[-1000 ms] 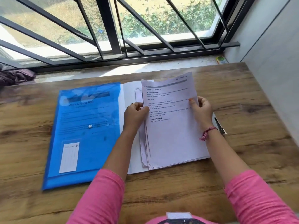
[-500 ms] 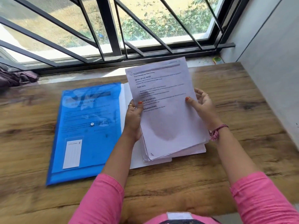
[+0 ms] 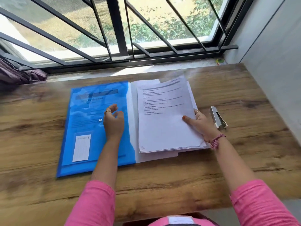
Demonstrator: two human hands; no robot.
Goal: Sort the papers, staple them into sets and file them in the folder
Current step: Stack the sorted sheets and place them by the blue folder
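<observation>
Wooden table (image 3: 244,95) under a barred window (image 3: 120,30), sun coming in. Blue folder (image 3: 91,128) lying open and flat toward the table's left half, cover flap to the left with a white snap button (image 3: 100,120) near its middle and a white label card (image 3: 81,147) tucked in a clear pocket down near its lower left corner. Stack of papers (image 3: 166,128) sitting on the folder's right half, roughly mid-table, top sheet printed with a few lines of text too blurry to read. Edges a bit fanned out at the bottom and right, not squared up.

Right hand (image 3: 202,126) gripping the stack at its right edge, thumb on top of the top sheet, other fingers tucked underneath out of sight. Ring on one finger, red-and-pink thread bracelet (image 3: 216,141) at the wrist.

Left hand (image 3: 114,121) over the blue cover, just right of the snap button, fingers loosely curled and holding nothing. Can't tell if actually touching the plastic or hovering. Ring on that one too.

Silver stapler (image 3: 217,119) flat on the table just beside the right hand, toward the right edge, not touching the papers. Pink sleeves (image 3: 94,203) at the bottom. Dark purple cloth (image 3: 19,75) bunched up on the sill at the far left corner, small green-and-yellow thing (image 3: 220,61) on the sill at the far right.
</observation>
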